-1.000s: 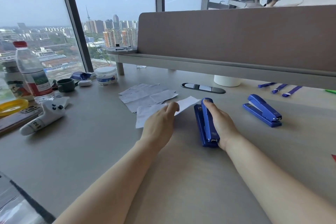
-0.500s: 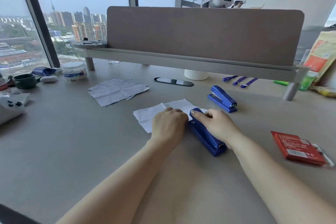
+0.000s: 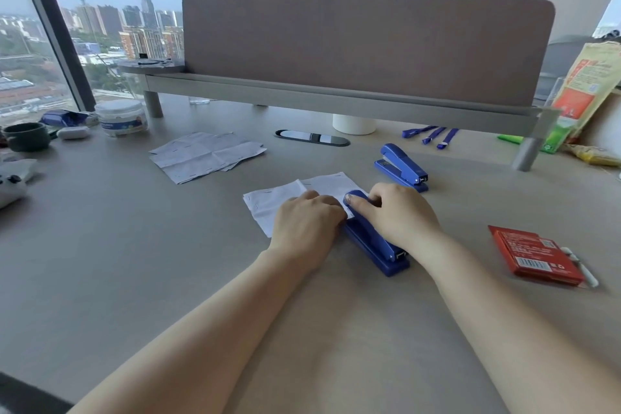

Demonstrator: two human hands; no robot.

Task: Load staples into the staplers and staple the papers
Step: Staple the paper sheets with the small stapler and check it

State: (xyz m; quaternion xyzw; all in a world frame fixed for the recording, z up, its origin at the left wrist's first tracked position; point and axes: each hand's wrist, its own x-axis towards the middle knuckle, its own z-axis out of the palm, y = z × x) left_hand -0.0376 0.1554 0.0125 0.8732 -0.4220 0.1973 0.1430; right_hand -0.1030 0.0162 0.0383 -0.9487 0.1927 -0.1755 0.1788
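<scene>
A blue stapler lies on the grey desk with the edge of a white paper in its mouth. My right hand rests on the stapler's top, thumb on its front end and fingers curled over it. Beside it, my left hand presses the paper down with bent fingers, just left of the stapler. A second blue stapler sits shut behind them to the right. More folded papers lie at the back left. A red staple box lies to the right.
A brown divider panel on a grey shelf runs across the back. A white jar, a dark cup and a white earbud case stand at left. Blue straps and snack bags are at back right.
The view swung right, bringing the red box into sight. The stapler turned to angle toward the paper, and my left hand slid the paper's edge into its mouth. My right hand stayed on top.
</scene>
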